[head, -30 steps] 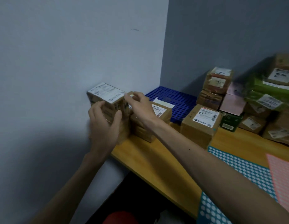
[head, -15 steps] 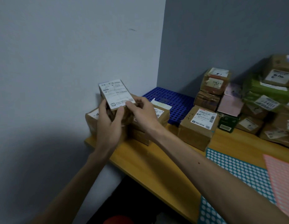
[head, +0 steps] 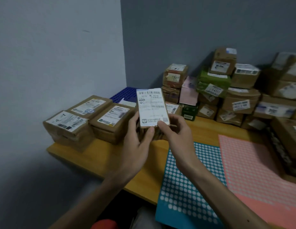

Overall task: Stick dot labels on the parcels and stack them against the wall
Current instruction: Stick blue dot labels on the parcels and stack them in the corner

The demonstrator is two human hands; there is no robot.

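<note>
Above bench point(head: 97, 156): parcel point(head: 152, 106) gripped in my left hand point(head: 135, 146) and right hand point(head: 174, 129). Step, I judge: dotting. Next: free one for dot sheet point(head: 185, 192).

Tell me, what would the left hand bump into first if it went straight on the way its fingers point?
The left hand grips the parcel, so that would travel with it. Beyond that, probably the labelled box just behind, though depth is hard to judge.
</note>
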